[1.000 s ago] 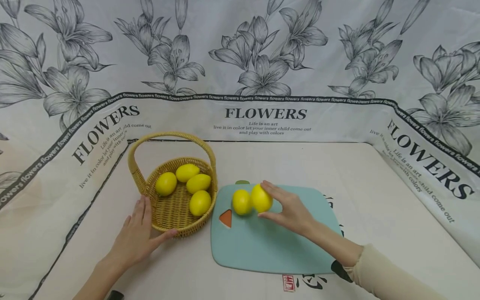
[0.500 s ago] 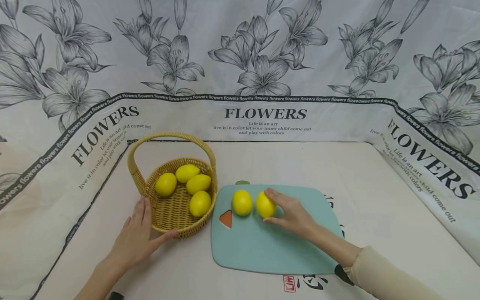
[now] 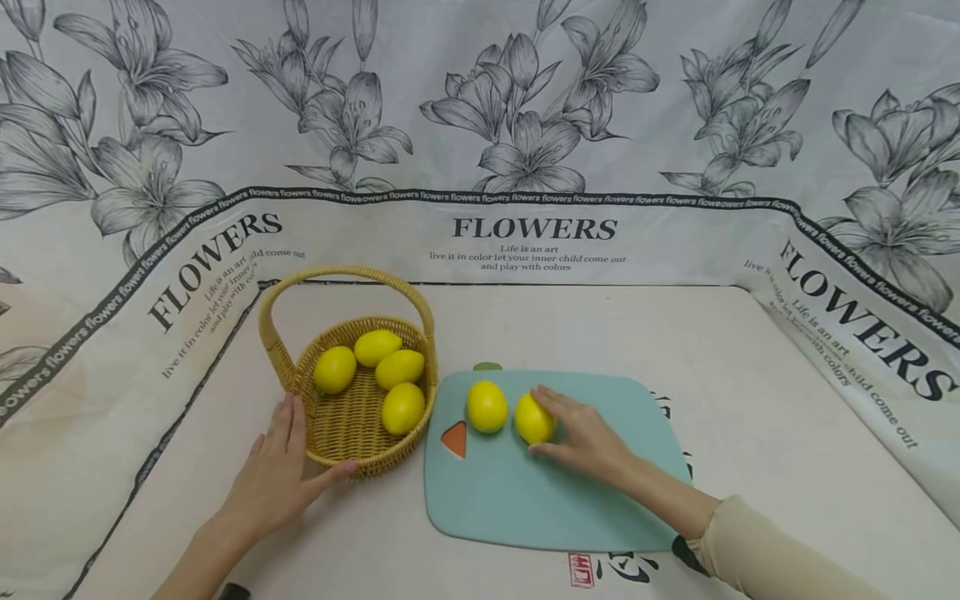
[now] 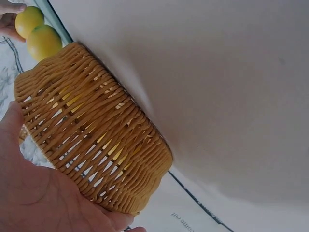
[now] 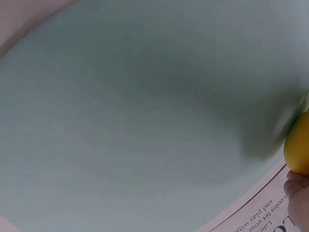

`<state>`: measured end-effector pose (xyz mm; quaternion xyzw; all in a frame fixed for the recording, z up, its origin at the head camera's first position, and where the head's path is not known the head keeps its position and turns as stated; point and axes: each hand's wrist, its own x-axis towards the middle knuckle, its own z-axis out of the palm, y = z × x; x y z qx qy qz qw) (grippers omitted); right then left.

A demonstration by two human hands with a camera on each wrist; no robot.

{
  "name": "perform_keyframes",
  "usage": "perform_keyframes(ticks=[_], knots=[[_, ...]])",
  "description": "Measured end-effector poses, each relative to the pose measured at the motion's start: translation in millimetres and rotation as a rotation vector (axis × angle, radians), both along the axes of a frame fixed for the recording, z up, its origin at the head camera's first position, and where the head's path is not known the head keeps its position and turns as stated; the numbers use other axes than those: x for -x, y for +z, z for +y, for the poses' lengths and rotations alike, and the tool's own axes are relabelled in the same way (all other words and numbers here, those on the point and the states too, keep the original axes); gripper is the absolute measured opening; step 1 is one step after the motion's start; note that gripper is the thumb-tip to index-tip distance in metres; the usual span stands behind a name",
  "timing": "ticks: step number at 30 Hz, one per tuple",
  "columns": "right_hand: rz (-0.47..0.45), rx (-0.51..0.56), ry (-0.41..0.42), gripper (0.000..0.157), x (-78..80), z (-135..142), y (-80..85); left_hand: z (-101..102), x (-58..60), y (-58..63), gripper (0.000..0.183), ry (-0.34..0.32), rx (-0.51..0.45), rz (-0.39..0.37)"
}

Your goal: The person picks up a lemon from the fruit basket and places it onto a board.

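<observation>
My right hand point(image 3: 588, 435) pinches a yellow lemon point(image 3: 534, 418) between thumb and fingers, low over the light blue cutting board point(image 3: 517, 500). Just left of it a second lemon point(image 3: 487, 407) sits on the board. In the right wrist view only part of the held lemon point(image 5: 298, 145) shows, at the right edge. My left hand point(image 3: 273, 483) rests against the near left side of a wicker basket point(image 3: 352, 433), fingers straight and thumb spread along the rim. Several lemons point(image 3: 402, 408) lie inside. The left wrist view shows the basket's woven wall point(image 4: 96, 130) beside the left palm.
The basket's tall arched handle point(image 3: 345, 272) stands over its opening. The board has an orange triangular patch point(image 3: 454, 438) near its left edge and a green tab point(image 3: 487, 367) at the back. Behind the table point(image 3: 600, 325) hangs a flower-printed cloth point(image 3: 525, 83).
My right hand has moved slightly right and down with its lemon, away from the lemon beside it, so a gap now shows between the two. The left hand stays at the basket.
</observation>
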<state>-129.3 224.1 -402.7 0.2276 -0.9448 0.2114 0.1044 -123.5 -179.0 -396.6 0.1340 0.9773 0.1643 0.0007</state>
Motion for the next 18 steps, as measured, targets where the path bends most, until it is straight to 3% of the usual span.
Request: perform_keyframes(ticks=[9, 13, 18], knots=[[-0.051, -0.077, -0.080, 0.087, 0.0, -10, 15.8, 0, -1.2, -2.2, 0.115, 0.001, -0.003, -0.001], [-0.019, 0.001, -0.069, 0.083, 6.2, -26, 31.9, -1, -1.0, -1.9, 0.115, -0.002, -0.002, 0.003], [0.020, 0.146, 0.006, 0.082, 12.7, -54, 48.8, 0, -0.5, -1.3, 0.115, -0.003, -0.008, 0.003]])
